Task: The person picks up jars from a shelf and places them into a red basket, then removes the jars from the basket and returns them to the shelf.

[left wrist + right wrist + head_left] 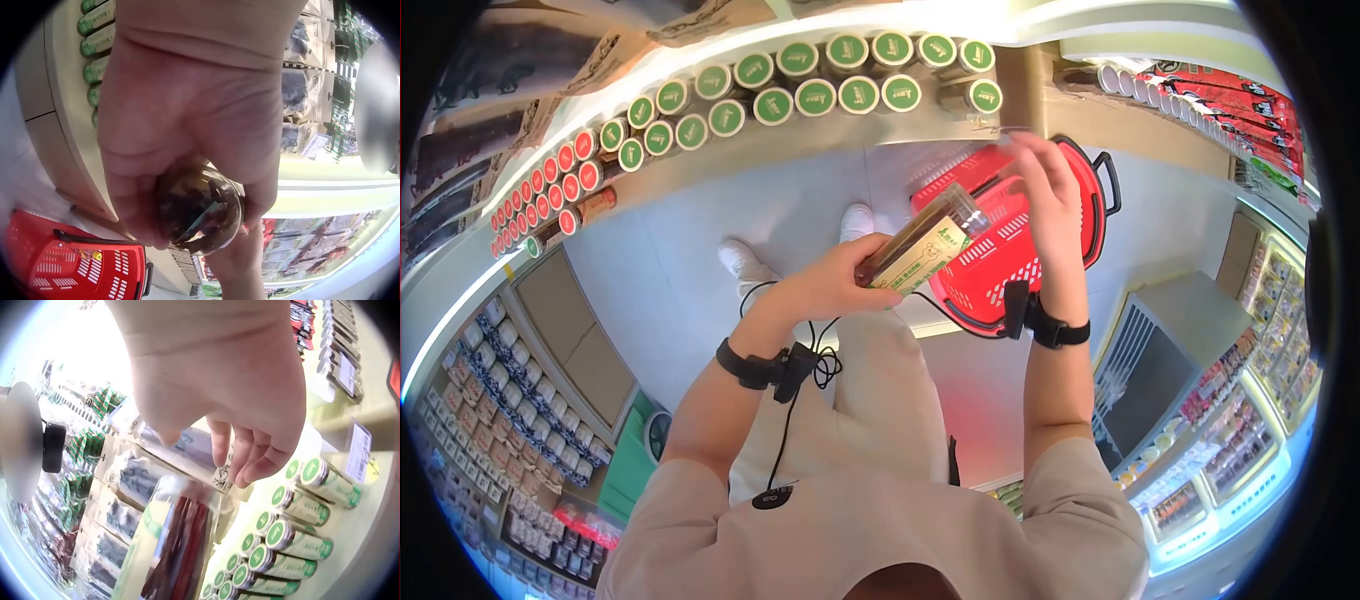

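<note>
Shop shelf of green-lidded jars [815, 97] faces me; my left hand [830, 285] grips a clear labelled tube [920, 245] before its front edge, above a red basket [1010, 262], my right hand [1050, 190] loose-fingered, holding nothing.

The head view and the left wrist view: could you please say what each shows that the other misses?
Only the head view shows the white shoes, the red-lidded cans and the green-printed label on the clear jar. Only the left wrist view shows that jar's round end, dark contents inside. Both show the left hand gripping the jar, the red basket and green-lidded cans.
</note>
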### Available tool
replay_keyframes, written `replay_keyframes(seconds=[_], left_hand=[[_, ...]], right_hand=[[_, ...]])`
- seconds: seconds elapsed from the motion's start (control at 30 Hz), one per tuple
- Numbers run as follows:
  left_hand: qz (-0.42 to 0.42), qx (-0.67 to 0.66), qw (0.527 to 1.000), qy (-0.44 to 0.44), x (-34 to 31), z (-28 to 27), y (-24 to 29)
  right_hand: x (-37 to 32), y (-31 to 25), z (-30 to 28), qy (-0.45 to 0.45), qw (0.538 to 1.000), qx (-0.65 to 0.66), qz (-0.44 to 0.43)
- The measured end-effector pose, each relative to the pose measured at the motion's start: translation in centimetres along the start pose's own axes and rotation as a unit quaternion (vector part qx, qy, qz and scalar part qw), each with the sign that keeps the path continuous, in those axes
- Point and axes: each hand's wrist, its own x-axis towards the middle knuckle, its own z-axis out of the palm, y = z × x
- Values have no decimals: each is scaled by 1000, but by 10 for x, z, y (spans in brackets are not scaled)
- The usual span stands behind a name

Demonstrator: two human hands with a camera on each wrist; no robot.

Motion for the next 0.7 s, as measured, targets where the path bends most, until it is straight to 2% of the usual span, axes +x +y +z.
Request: replay_keyframes(seconds=[0.07,0.1,0.17,0.2,0.27,0.4,0.43,0.53,0.7], left_hand=[[-20,23,1000,6,-5,-6,-8],[-37,44,998,13,-7,-8,-14],[-44,32,998,19,-12,-8,-33],[-50,17,998,24,-15,-8,-35],[-64,9,998,27,-23,-4,-35],[-106,1,994,19,-30,-3,-41],[-92,-39,995,29,-31,-1,-45],[-78,-38,995,38,-32,-1,-55],[-98,-27,994,41,-28,-6,-49]], right_hand=[[23,4,12,36,981,-190,-17],[35,6,22,38,982,-186,-18],[54,10,47,44,924,-366,-99],[64,18,57,46,926,-362,-97],[79,32,78,38,852,-487,-190],[93,46,98,-19,836,-530,-140],[96,54,99,-20,842,-518,-152],[94,62,96,-20,855,-499,-141],[75,76,96,-6,876,-454,-163]])
